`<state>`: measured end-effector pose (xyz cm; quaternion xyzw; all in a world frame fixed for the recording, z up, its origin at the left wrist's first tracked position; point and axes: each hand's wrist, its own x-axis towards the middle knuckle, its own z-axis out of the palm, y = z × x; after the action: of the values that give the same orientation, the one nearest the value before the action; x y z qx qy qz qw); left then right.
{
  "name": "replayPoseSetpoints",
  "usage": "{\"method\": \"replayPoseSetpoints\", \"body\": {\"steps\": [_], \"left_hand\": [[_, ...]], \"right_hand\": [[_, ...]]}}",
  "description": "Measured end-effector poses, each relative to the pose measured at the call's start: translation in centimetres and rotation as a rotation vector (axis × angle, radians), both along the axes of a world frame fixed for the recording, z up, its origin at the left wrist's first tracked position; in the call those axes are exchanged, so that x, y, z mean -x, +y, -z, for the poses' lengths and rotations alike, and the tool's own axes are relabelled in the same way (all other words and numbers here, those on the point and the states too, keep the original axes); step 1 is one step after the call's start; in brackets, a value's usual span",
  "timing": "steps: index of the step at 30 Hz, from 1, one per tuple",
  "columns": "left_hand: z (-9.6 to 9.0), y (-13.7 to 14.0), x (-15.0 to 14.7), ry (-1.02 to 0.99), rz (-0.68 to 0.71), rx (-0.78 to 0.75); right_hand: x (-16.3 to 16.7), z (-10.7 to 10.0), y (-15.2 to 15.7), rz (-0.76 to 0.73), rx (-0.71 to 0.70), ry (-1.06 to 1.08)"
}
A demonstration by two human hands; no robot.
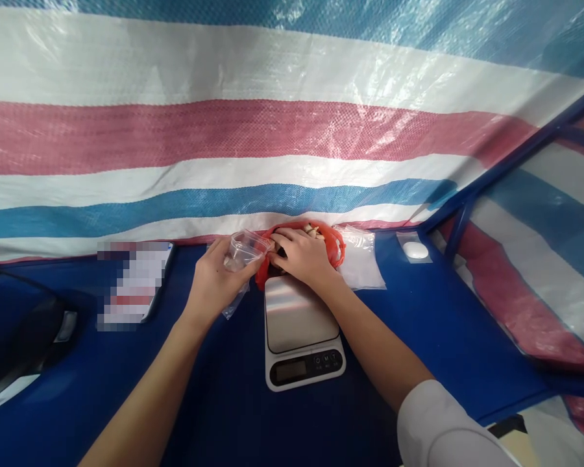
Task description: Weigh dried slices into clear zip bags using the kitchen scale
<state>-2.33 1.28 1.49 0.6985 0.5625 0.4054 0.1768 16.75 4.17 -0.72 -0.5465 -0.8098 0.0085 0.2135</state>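
Observation:
My left hand (215, 275) is closed round a clear plastic bag (243, 250), its mouth held wide and turned towards a red plastic bag (339, 241). Inside the red bag lie pale, dried-looking pieces (312, 230) whose kind I cannot make out. My right hand (302, 256) reaches over the red bag, fingers curled down among the contents; whatever they grip is hidden. Just in front of the red bag, below both hands, stands a white digital kitchen scale (302, 324) with a bare metal plate and a dark display.
Flat clear bags (363, 259) lie right of the red bag. Farther right, a small bag holds a white oval object (415, 250). A phone (139, 285) and a black item (34, 331) are on the left. Striped sheeting (272, 130) rises behind the blue table (394, 337); a blue frame (496, 162) stands right.

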Motion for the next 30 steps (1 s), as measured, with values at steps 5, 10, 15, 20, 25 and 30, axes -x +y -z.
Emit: {"method": "replayPoseSetpoints", "body": {"steps": [5,10,15,20,25,30], "left_hand": [[0.0,-0.1,-0.1,-0.025,0.005,0.017],[-0.1,-0.1,-0.2,-0.017,0.017,0.029],[-0.3,-0.4,-0.6,-0.023,0.059,0.005],[-0.4,-0.7,-1.1,-0.031,0.131,-0.014],[-0.5,-1.0,-1.8,-0.024,0.206,-0.048],[-0.3,-1.5,-2.7,0.013,0.262,-0.065]], "right_hand": [[-0.2,-0.4,0.1,0.026,0.068,0.040],[-1.2,-1.3,0.2,0.019,0.133,0.128],[-2.3,-1.8,0.3,-0.005,0.107,0.273],[-3.9,-3.5,-0.2,-0.119,0.158,0.543],[-5.4,-5.7,-1.3,-0.357,0.282,0.769],[-5.6,-7.0,-2.5,-0.524,0.368,0.733]]}}
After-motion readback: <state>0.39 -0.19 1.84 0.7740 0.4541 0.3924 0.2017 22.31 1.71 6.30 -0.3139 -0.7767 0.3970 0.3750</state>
